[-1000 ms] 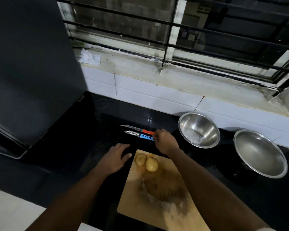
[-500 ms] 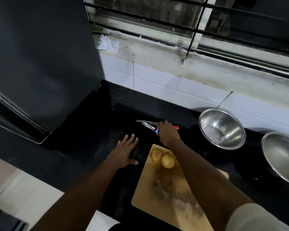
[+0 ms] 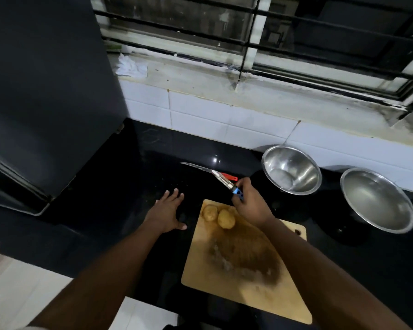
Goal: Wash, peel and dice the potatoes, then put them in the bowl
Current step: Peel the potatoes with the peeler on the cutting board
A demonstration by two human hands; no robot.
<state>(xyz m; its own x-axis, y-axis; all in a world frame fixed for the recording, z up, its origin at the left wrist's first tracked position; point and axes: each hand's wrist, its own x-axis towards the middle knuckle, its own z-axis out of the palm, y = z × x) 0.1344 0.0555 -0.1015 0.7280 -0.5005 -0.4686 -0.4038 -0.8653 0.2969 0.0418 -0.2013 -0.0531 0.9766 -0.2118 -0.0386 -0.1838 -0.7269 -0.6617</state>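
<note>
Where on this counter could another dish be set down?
The widest bare patch of black counter lies left of the left hand, toward the dark fridge. It is crowded between the cutting board, the knife and the two steel bowls.

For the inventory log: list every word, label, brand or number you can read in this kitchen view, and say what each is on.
There is none to read.
Blue-handled tool in the right hand: no print shows on its blade or handle.
Red-handled knife on the counter: blade too blurred to show any mark.
Two steel bowls, cutting board, tiles: no lettering shows.
</note>
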